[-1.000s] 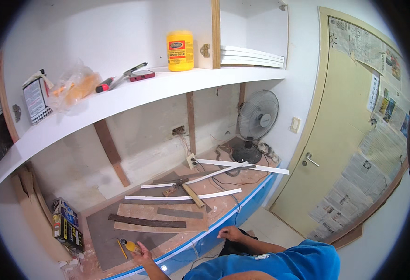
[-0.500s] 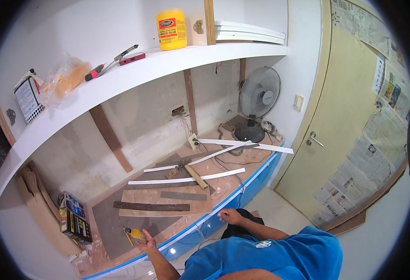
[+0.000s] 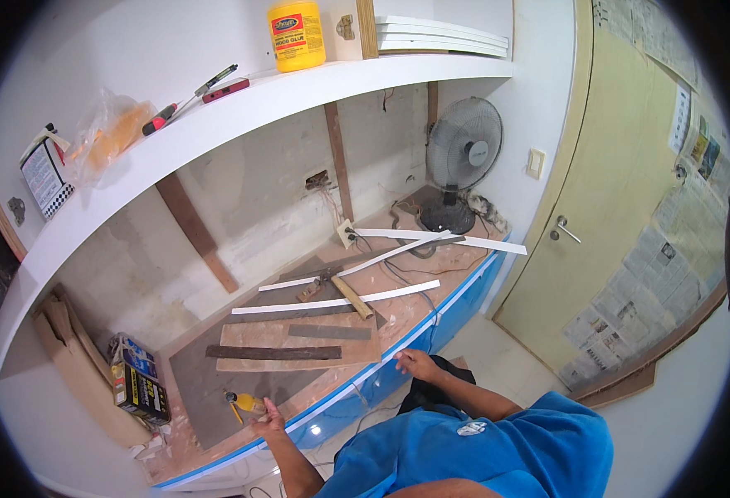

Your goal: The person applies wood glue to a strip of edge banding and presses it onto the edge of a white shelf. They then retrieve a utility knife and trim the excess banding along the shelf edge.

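My left hand (image 3: 268, 420) is at the near left edge of the worktop, its fingers curled around the base of a small yellow bottle (image 3: 250, 403). The bottle is tilted, with its dark cap pointing away to the left. Just under it lies a thin yellow stick (image 3: 236, 413), like a pencil. My right hand (image 3: 416, 364) hovers beside the blue-covered front edge, fingers curled inward; whether anything is in them is hidden. Between and beyond the hands, a dark wood strip (image 3: 273, 353) and a grey strip (image 3: 330, 332) rest on a light brown board (image 3: 356, 352).
Farther back lie a hammer (image 3: 351, 296) and long white strips (image 3: 340, 303). A black fan (image 3: 463, 153) stands at the far right, with cables around it. Boxes (image 3: 139, 380) sit at the left. Overhead, a curved white shelf (image 3: 282, 90) carries a yellow glue tub (image 3: 297, 37).
My left hand has closed in around the yellow bottle, which now looks more lengthwise and nearer the hand. The right hand stays curled by the edge. The whole view has shifted slightly.
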Demonstrator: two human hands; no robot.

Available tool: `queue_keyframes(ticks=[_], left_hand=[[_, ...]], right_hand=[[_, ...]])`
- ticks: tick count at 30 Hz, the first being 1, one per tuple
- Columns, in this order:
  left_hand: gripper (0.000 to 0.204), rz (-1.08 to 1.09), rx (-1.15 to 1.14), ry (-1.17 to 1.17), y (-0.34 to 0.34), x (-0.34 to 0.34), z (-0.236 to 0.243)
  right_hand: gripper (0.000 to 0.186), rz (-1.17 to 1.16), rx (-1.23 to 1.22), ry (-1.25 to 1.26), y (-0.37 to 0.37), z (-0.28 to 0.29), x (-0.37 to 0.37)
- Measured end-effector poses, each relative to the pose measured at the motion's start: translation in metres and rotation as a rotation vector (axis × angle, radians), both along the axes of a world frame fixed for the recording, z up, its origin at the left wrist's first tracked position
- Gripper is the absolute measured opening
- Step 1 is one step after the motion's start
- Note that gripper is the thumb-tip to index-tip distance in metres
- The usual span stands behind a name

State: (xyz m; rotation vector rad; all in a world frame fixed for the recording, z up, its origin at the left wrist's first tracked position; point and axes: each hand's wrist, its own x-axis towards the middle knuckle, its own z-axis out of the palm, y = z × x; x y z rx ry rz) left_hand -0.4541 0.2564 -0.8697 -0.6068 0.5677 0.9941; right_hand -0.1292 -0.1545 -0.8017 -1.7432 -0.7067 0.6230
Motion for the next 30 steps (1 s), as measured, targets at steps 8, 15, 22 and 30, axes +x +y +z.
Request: queue_keyframes(ticks=[8, 15, 22, 30], left_hand=[[0.087, -0.262, 0.01, 0.214, -0.006, -0.013, -0.015], [0.077, -0.447, 0.148, 0.547, -0.028, -0.014, -0.023], [0.049, -0.773, 0.422, 0.613, -0.052, -0.038, -0.044], [0.033, -0.994, 0.522, 0.903, -0.089, -0.062, -0.05]], right_hand=[[0.057, -0.102, -0.005, 0.217, -0.014, 0.005, -0.03], [0.038, -0.117, -0.001, 0.019, -0.022, 0.018, -0.044], [0.03, -0.181, 0.033, -0.13, -0.019, 0.024, -0.027], [0.034, -0.314, 0.298, -0.101, 0.029, 0.057, 0.018]])
